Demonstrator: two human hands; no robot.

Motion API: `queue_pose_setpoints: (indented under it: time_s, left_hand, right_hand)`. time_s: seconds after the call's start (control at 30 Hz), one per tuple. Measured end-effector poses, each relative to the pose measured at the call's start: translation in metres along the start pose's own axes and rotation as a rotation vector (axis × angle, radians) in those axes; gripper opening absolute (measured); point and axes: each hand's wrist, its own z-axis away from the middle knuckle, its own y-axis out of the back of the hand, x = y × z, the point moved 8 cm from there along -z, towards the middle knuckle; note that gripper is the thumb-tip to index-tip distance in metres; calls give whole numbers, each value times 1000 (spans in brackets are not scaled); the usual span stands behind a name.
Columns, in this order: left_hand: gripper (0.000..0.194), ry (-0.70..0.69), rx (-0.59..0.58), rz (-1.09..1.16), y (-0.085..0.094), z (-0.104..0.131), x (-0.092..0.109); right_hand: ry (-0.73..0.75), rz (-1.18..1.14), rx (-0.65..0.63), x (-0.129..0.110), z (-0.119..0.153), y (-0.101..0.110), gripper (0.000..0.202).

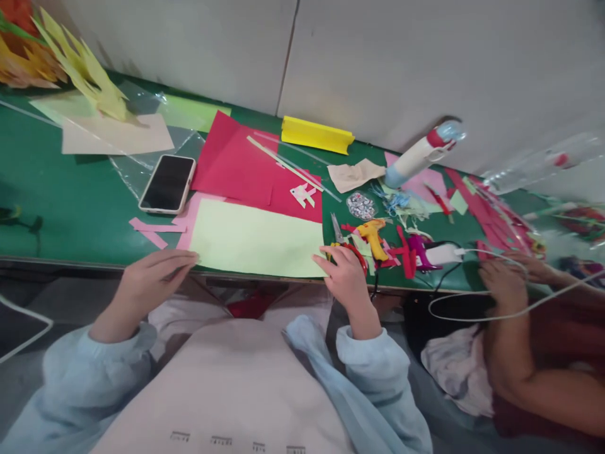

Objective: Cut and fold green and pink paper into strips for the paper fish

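Note:
A pale green sheet of paper (255,239) lies at the table's near edge, over pink and red sheets. My left hand (154,280) pinches its lower left corner between thumb and fingers. At the lower right corner, my right hand (345,274) is closed on the sheet, thumb and fingertips at its edge. Just beyond that hand are scissors (336,228) with red and yellow handles, partly hidden by the fingers. A small white paper fish (302,195) rests on the red paper (236,161) behind the green sheet. Pink paper strips (158,228) lie near my left hand.
A phone (168,183) lies left of the red paper. To the right are a yellow glue gun (372,238), a purple glue gun (418,252) with cable, a bag of beads (361,206) and a bottle (420,154). A co-worker's hands (505,277) are at far right.

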Motion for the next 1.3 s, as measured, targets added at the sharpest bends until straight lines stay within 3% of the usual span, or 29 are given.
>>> queue_pose_setpoints:
  time_s: [0.17, 0.5, 0.97, 1.17, 1.3]
  left_hand:
    - [16, 197, -101, 55, -13, 20, -11]
    - [15, 285, -166, 23, -19, 24, -15]
    - [19, 137, -120, -51, -33, 14, -1]
    - [23, 162, -165, -118, -39, 2, -2]
    - [19, 157, -164, -110, -34, 5, -1]
  right_hand:
    - [1, 0, -71, -4, 7, 0, 44]
    - [93, -34, -29, -39, 3, 3, 22]
    - [187, -177, -47, -120, -64, -29, 24]
    - [172, -194, -60, -129, -77, -47, 26]
    - [109, -241, -77, -125, -80, -55, 26]
